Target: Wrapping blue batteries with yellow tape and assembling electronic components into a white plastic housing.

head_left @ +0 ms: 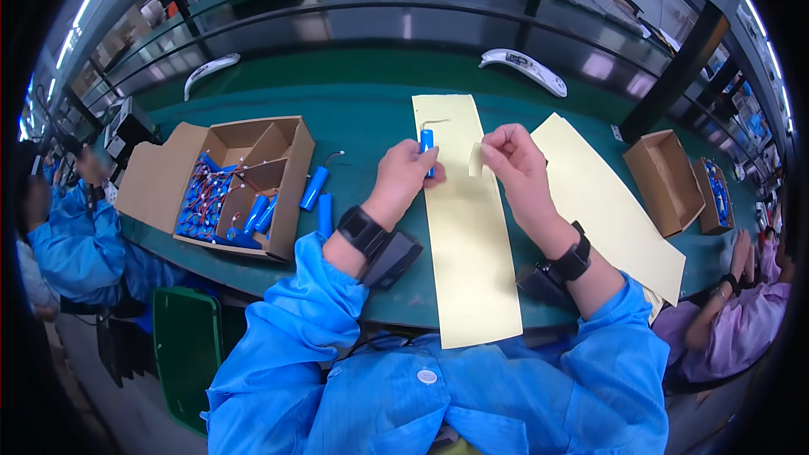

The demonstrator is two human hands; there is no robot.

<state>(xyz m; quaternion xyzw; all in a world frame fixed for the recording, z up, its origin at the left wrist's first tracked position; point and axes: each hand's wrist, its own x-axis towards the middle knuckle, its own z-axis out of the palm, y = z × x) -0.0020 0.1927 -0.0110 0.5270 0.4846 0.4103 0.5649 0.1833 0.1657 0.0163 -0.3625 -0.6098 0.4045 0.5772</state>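
Left hand (398, 178): fingers closed round smooth blue cylinder (427, 140). Right hand (520, 170), at cylinder's 3 o'clock: fingertips pinching thin cream slip (476, 160). Partitioned cardboard box (295, 181): 9 o'clock.

Green bench top (362, 122): room for my left hand (399, 173) to pass toward far edge; toward left edge, loose blue cylinders (313, 189) and divided brown cardboard box (295, 179) block me.

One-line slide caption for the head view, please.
Left hand holds a blue cylinder over a pale yellow sheet while the right hand pinches a small yellowish piece.
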